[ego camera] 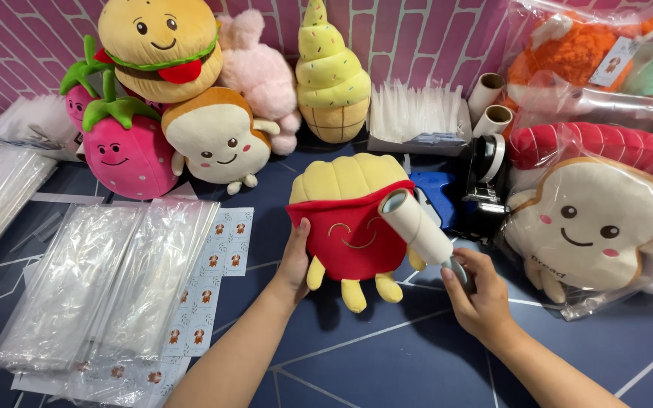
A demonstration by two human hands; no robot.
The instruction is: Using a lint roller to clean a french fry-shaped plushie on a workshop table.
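A french-fries plush toy (349, 219), yellow on top with a red pouch, a stitched smile and yellow legs, lies on the dark blue table. My left hand (293, 257) grips its left edge. My right hand (474, 291) holds the grey handle of a lint roller (417, 224). The white roll angles up and left and rests against the toy's right side.
Burger (162, 45), strawberry (124, 147), toast (217, 140), pink (262, 72) and ice-cream (330, 75) plush toys line the back. Clear bags (107, 279) and sticker sheets (205, 287) lie left. A tape dispenser (485, 185) and bagged toast plush (595, 223) are right.
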